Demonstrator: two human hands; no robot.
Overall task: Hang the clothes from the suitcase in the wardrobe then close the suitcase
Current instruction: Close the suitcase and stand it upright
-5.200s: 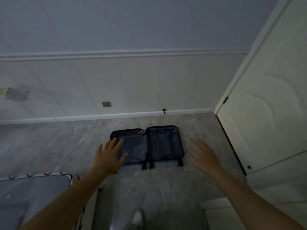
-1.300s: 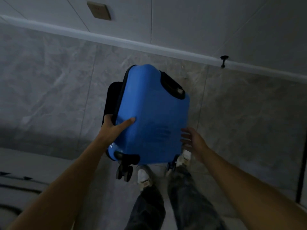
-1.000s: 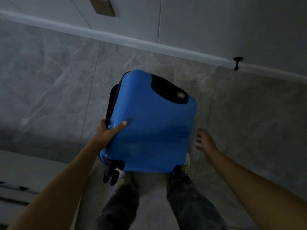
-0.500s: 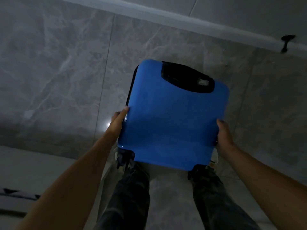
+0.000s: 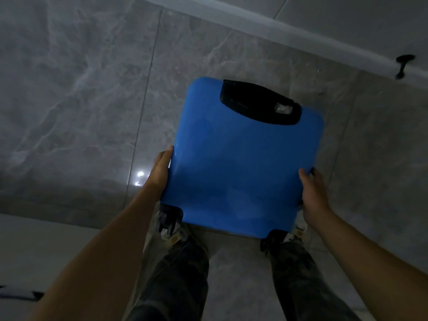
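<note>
The blue hard-shell suitcase [image 5: 238, 163] lies folded shut on the grey tiled floor, its black handle recess [image 5: 259, 103] at the far end and its black wheels [image 5: 169, 220] toward my feet. My left hand [image 5: 162, 169] lies against its left side with the fingers stretched along the edge. My right hand [image 5: 312, 191] grips the right edge, thumb on the top shell and fingers wrapped round the side. No clothes are in view, and the zip cannot be made out.
My legs [image 5: 183, 274] in dark trousers stand just behind the wheels. A white skirting board [image 5: 301, 35] runs along the wall beyond, with a black door stopper [image 5: 403, 66] at the right. A pale bed corner [image 5: 18, 295] shows at the lower left.
The suitcase lay open and empty, then the blue half was swung over and now lies shut. My right hand has moved onto the right edge, and my left has slid to the left side.
</note>
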